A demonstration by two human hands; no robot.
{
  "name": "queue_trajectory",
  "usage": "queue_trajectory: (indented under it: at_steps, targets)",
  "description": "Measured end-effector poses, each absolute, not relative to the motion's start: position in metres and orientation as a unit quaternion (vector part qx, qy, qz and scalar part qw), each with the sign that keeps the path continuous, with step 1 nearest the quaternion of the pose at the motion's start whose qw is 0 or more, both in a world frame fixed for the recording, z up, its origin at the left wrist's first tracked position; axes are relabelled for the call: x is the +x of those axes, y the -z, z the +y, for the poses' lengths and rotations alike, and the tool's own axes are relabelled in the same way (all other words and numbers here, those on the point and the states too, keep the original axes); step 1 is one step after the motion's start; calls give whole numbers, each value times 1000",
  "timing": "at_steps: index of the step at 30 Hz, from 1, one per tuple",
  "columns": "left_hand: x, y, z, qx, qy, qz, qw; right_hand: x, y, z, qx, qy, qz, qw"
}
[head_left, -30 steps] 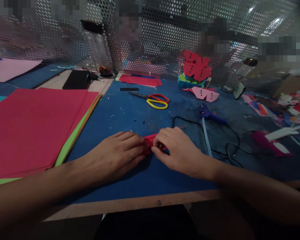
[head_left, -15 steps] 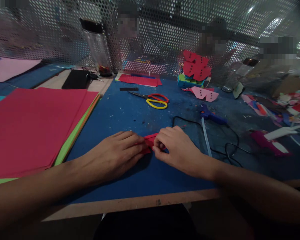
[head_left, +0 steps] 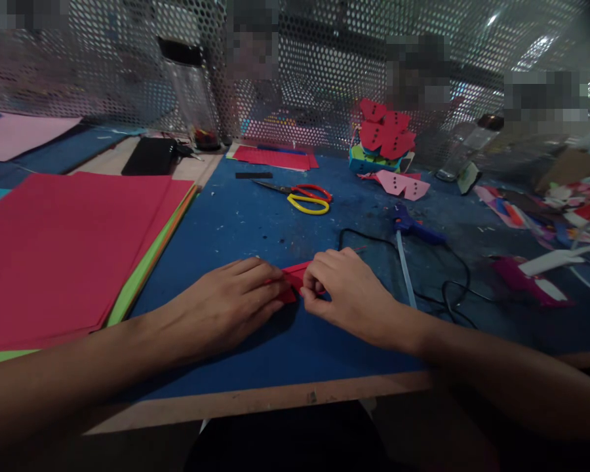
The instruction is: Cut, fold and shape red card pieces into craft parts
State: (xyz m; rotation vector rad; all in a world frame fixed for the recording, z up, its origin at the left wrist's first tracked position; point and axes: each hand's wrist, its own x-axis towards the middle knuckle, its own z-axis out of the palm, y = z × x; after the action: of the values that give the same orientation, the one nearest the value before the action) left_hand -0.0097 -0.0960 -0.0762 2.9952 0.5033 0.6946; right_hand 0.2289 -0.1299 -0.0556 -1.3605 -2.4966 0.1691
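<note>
A small folded piece of red paper [head_left: 295, 278] lies on the blue tabletop between my two hands, its ends covered by my fingers. My left hand [head_left: 243, 295] holds the paper's left end, with the fingers close together and curved over it. At the other end, my right hand [head_left: 341, 288] is closed, thumb and forefinger pinching the paper near its edge. Beyond them lie scissors [head_left: 309, 199] with one red and one yellow handle. To the right of my right hand is a blue glue gun [head_left: 417, 228] with a clear glue stick in it.
Large red sheets [head_left: 73, 249] are stacked over green ones at left. A black phone [head_left: 150, 156] and a lidded bottle [head_left: 194, 98] stand behind. Dotted paper cutouts [head_left: 386, 131] pile up by the perforated metal screen [head_left: 314, 85]. The glue gun's black cord loops at right, near paper scraps [head_left: 580, 203].
</note>
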Motion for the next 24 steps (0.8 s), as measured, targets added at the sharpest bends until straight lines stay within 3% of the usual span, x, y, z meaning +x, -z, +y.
queue_trajectory:
  at_steps: [24]
  targets:
    - [-10, 77, -96, 963, -215, 161, 15, 230, 56, -130, -472, -59, -867, 146]
